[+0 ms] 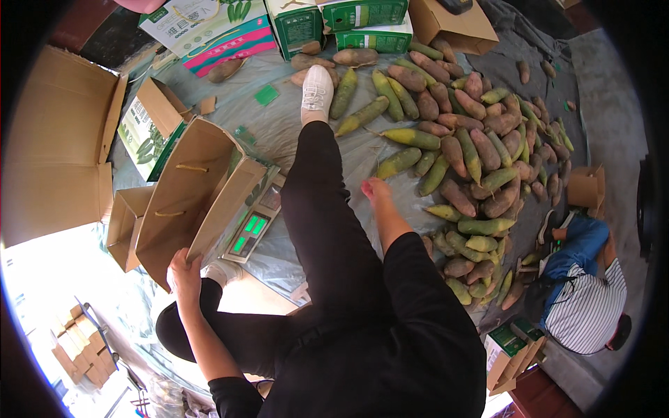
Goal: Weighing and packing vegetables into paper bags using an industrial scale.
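My left hand (184,276) grips the near edge of an open cardboard box (182,184), its fingers folded over the rim. Rope handles hang on the box's inner wall, and its bottom is hidden. The box stands at a digital scale (244,240) with lit green numbers; whether it rests fully on the platform is not visible. My right hand (376,189) hovers over the plastic sheet with its fingers curled and nothing visible in them. Beside it spreads a large heap of green and brownish-pink radishes (488,150). The closest to that hand is a green radish (398,163).
Printed green cartons (296,31) and an open brown box (456,28) line the far side. More cartons (150,132) stand at the left. A seated person in a striped shirt (585,306) is at the right. My white shoe (317,90) touches the sheet near several radishes.
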